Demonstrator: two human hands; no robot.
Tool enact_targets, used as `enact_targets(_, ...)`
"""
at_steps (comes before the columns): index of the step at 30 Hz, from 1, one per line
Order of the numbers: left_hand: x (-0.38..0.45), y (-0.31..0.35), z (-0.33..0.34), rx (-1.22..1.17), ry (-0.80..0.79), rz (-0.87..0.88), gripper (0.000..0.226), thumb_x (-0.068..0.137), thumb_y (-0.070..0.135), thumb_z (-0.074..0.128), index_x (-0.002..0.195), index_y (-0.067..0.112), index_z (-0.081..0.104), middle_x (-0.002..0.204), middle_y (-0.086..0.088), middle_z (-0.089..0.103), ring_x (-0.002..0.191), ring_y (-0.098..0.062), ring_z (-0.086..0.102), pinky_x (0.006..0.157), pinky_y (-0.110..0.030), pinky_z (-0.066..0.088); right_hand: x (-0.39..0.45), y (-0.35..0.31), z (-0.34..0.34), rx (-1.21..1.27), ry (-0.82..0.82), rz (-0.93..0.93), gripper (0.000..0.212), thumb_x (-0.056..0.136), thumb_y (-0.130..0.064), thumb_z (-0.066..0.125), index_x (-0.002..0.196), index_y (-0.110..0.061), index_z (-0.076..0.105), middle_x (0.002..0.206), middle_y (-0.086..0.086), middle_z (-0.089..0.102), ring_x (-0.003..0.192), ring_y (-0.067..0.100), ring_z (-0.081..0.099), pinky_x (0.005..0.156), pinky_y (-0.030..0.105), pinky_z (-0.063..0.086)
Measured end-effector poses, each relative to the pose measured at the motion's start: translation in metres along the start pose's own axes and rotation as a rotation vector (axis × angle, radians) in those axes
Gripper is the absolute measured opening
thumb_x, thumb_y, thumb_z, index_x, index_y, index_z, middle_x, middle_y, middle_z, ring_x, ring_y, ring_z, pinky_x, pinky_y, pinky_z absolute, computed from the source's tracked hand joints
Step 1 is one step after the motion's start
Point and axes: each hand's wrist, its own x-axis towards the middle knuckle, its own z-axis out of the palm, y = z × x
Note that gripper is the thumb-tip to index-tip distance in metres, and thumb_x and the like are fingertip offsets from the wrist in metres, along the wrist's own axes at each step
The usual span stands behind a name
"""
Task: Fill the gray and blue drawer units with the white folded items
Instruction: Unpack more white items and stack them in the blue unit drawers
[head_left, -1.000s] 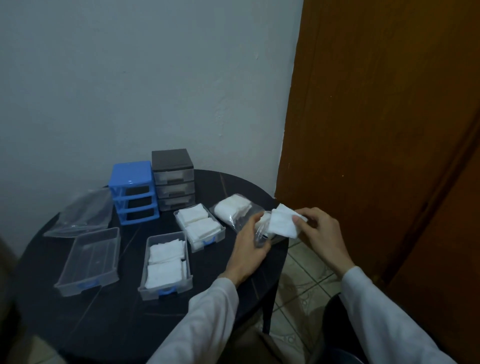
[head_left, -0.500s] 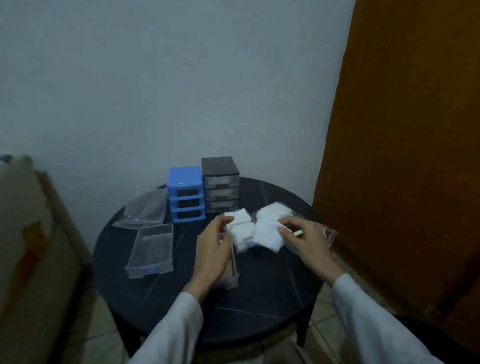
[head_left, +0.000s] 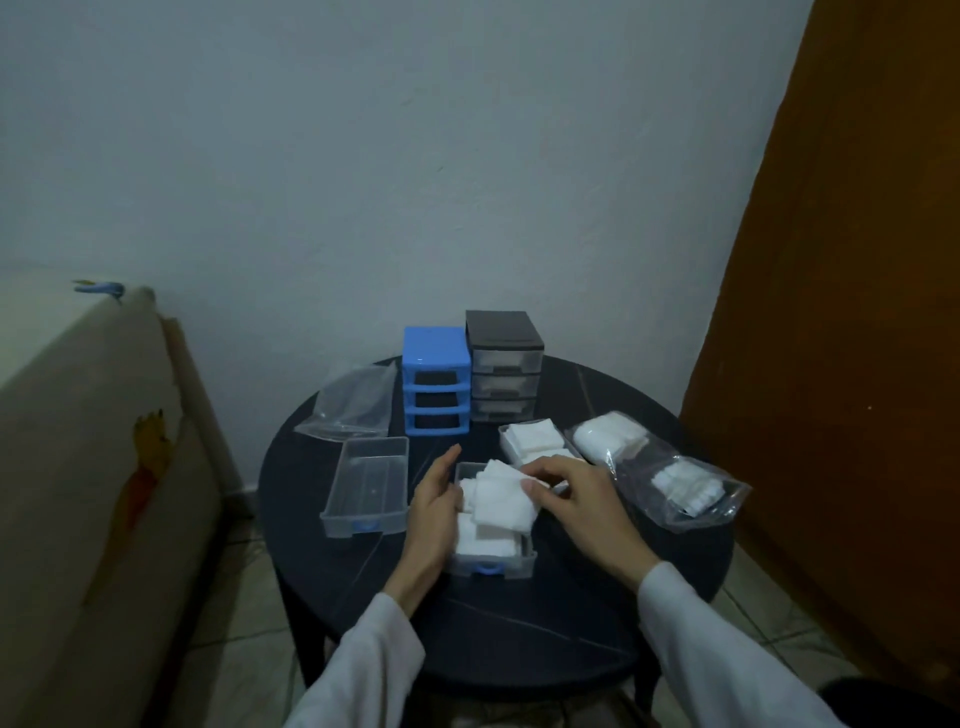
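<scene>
While hands (head_left: 519, 499) press it, white folded item (head_left: 501, 501) lies flat.

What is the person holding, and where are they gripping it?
The right hand pinches a white folded item by its right edge, over the drawer; left hand steadies it.

Both hands forward, left (head_left: 435, 501) flat and loose, right (head_left: 574, 493) curled, fingertips pinched.

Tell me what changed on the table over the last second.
The right hand carried the white folded item from beside the bags at the table's right edge over to the middle drawer, still holding it. The left hand moved to that drawer's left side. The blue unit, gray unit and empty drawer stayed put.
</scene>
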Motion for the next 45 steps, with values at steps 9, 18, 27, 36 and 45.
enact_targets(9, 0.002, -0.002, 0.0, -0.106, -0.029, -0.095, 0.046, 0.092, 0.002, 0.046, 0.137, 0.013, 0.043, 0.135, -0.011, 0.052, 0.121, -0.024, 0.052, 0.106, -0.046, 0.04, 0.015, -0.003, 0.009, -0.031, -0.033, 0.037, 0.011, 0.089, -0.015, 0.06, 0.093, -0.023, 0.066, 0.083, -0.01, 0.063, 0.079, 0.003, 0.057, 0.068, 0.014, 0.044)
enact_targets(18, -0.003, 0.001, -0.001, -0.143, -0.025, -0.1, 0.046, 0.096, -0.002, 0.034, 0.139, 0.012, 0.039, 0.133, -0.003, 0.047, 0.119, -0.017, 0.05, 0.102, -0.037, 0.043, 0.016, -0.006, 0.007, -0.229, -0.282, 0.042, 0.018, 0.09, -0.018, 0.059, 0.105, -0.016, 0.069, 0.094, -0.01, 0.062, 0.08, -0.008, 0.052, 0.068, 0.002, 0.038)
enact_targets(27, -0.002, -0.001, -0.001, -0.095, -0.012, -0.081, 0.047, 0.095, -0.004, 0.033, 0.139, 0.012, 0.04, 0.144, -0.007, 0.042, 0.125, -0.015, 0.044, 0.101, -0.027, 0.039, 0.007, -0.005, 0.013, -0.383, -0.202, -0.109, 0.021, 0.085, -0.024, 0.063, 0.106, -0.027, 0.062, 0.102, -0.01, 0.056, 0.089, 0.004, 0.051, 0.083, 0.021, 0.041)
enact_targets(36, -0.002, -0.002, -0.001, -0.102, -0.006, -0.083, 0.046, 0.095, -0.005, 0.033, 0.138, 0.01, 0.041, 0.141, -0.008, 0.045, 0.127, -0.02, 0.046, 0.109, -0.037, 0.037, 0.004, -0.02, 0.018, -0.541, -0.369, -0.151, 0.033, 0.089, -0.036, 0.057, 0.12, -0.023, 0.06, 0.114, -0.006, 0.059, 0.104, 0.008, 0.052, 0.092, 0.025, 0.041)
enact_targets(45, -0.004, 0.0, 0.0, -0.114, -0.017, -0.076, 0.046, 0.095, -0.006, 0.032, 0.138, 0.009, 0.04, 0.138, -0.007, 0.047, 0.12, -0.014, 0.048, 0.104, -0.03, 0.039, -0.001, -0.021, 0.025, -0.66, -0.248, -0.165, 0.01, 0.092, -0.033, 0.051, 0.097, -0.024, 0.052, 0.09, -0.01, 0.053, 0.086, 0.01, 0.047, 0.096, 0.031, 0.029)
